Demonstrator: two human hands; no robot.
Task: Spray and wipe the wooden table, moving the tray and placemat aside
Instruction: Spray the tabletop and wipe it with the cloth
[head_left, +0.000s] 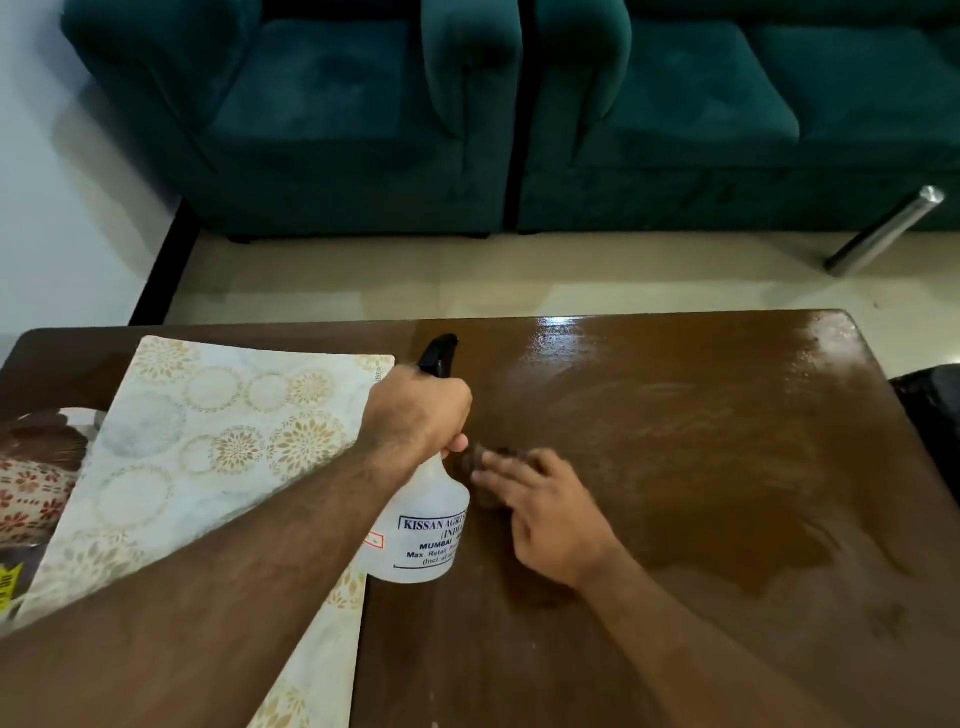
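Note:
My left hand (418, 415) grips the neck and black trigger head of a white spray bottle (423, 530) held upright over the wooden table (701, 467). My right hand (550, 512) presses a dark brown cloth (480, 470) flat on the table just right of the bottle; its fingers look blurred. The table's right half shines wet with smeared streaks. A cream placemat (208, 462) with gold and grey floral circles lies on the table's left part, under my left forearm. The tray (36, 467), patterned in red and brown, peeks out at the far left, partly under the placemat.
Two dark green armchairs (363, 114) stand beyond the table across a strip of cream floor (467, 280). A shiny metal leg (883, 234) slants at the right. A yellow-and-black packet (8, 587) shows at the left edge.

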